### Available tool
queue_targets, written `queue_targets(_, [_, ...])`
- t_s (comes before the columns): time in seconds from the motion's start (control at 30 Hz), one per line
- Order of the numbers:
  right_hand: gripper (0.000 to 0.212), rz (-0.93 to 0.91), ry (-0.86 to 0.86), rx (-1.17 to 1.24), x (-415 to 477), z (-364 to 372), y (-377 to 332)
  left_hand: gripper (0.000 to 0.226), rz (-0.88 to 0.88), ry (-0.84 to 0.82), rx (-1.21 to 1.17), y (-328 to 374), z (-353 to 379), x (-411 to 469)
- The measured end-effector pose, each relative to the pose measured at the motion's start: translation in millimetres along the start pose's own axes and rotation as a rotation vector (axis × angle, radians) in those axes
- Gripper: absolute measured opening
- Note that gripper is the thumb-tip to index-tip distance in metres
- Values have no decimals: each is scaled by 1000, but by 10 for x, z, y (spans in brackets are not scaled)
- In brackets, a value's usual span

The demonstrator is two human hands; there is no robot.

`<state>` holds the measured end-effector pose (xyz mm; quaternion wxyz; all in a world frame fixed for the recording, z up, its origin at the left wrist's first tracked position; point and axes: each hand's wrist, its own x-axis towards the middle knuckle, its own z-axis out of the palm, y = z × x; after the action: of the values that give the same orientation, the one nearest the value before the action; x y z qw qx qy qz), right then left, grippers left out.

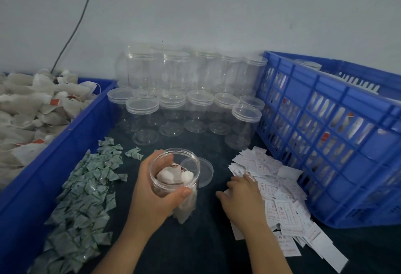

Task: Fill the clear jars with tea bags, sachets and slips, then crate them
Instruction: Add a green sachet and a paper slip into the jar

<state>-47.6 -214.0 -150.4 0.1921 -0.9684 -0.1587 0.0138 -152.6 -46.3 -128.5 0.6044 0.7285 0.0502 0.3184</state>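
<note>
My left hand (152, 195) grips an open clear jar (175, 178) that stands on the dark table, with white tea bags inside. Its clear lid (204, 171) lies just behind it to the right. My right hand (240, 197) rests on the pile of white paper slips (280, 204), fingers spread on the papers. Green-and-white sachets (84, 204) lie heaped to the left of the jar. Loose tea bags (32, 108) fill the blue bin at far left.
Several capped empty clear jars (184, 100) are stacked in two tiers against the wall. A blue slatted crate (338, 143) with filled jars stands at right. The blue bin wall (65, 150) borders the left. A dark cable (76, 26) hangs down the wall.
</note>
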Motion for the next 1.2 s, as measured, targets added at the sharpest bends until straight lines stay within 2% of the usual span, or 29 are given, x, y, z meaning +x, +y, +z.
queue_targets(0.17, [22, -42, 90, -32, -15, -56, 0, 95, 7, 11, -14, 16, 3, -14])
queue_targets(0.3, [43, 26, 99, -160, -51, -111, 22, 91, 13, 22, -23, 14, -7, -17])
queue_targets(0.4, [41, 53, 39, -163, -61, -156, 56, 84, -5, 32, -57, -2, -8, -16])
queue_targets(0.6, [27, -1, 56, -112, -64, -136, 43, 77, 1, 33, -69, 2, 19, -9])
queue_targets(0.67, [27, -32, 150, -19, -54, -102, 9, 78, 4, 29, -68, -4, 20, -8])
queue_targets(0.77, [19, -69, 396, 267, -48, -97, -73, 78, 10, 27, -67, -10, 18, -9])
queue_targets(0.83, [13, -124, 481, 384, -49, -83, -98, 77, 7, 21, -68, -9, 16, -9])
queue_targets(0.93, [19, -153, 480, 545, -77, -80, -107, 77, 3, 19, -70, -19, 17, -12])
queue_targets(1.07, [20, -127, 586, 895, -147, -148, -193, 82, 0, 20, -69, -62, 10, -6])
queue_targets(1.13, [18, -120, 564, 949, -157, -204, -299, 86, -2, 7, -58, -85, 3, -1])
queue_targets(1.2, [23, -194, 517, 982, -159, -304, -451, 88, 1, 3, -55, -97, 1, -1])
